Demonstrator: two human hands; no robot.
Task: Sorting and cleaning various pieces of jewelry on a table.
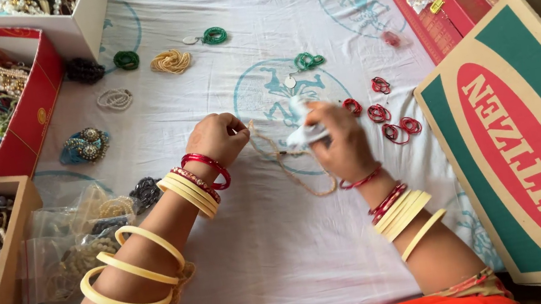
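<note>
Working over a white printed cloth, your left hand pinches a beige beaded string; your right hand clutches white tissue. Three green bead coils lie beyond.

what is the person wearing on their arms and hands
Both arms are bare below short floral-print sleeves in orange, red and yellow. The left hand has a red bangle, a beaded one and a stack of cream bangles at the wrist, with three loose cream bangles further up the forearm. The right hand has thin red bangles, then cream ones.
</note>
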